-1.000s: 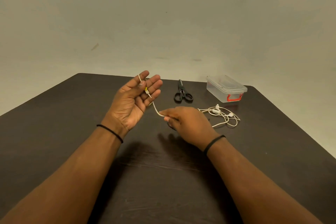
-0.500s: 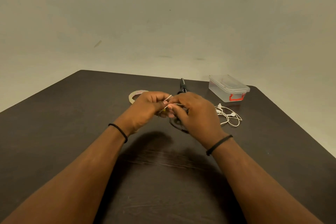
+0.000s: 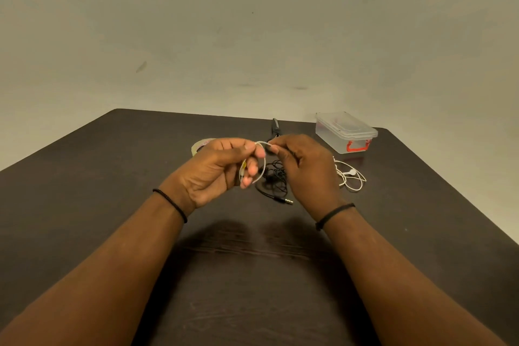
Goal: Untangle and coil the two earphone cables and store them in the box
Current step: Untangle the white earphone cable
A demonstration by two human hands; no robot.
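My left hand [image 3: 216,168] holds the plug end of the white earphone cable [image 3: 263,166], which loops around its fingers above the table. My right hand [image 3: 304,168] pinches the same cable at the top of the loop. The rest of the white cable, with its earbuds [image 3: 349,172], lies on the dark table [image 3: 112,205] to the right of my right hand. A tangled black earphone cable [image 3: 276,181] lies on the table under my hands, its plug pointing right. The clear plastic box [image 3: 344,132] with a red latch stands lidded at the back right.
Black scissors [image 3: 275,126] lie at the back, partly hidden behind my right hand. A tape roll [image 3: 199,145] lies behind my left hand. The table's right edge runs diagonally near the box.
My left hand turned from palm-up to curled around the cable. Both hands came together and my right hand now pinches the cable at a loop's top. The black cable shows beneath them.
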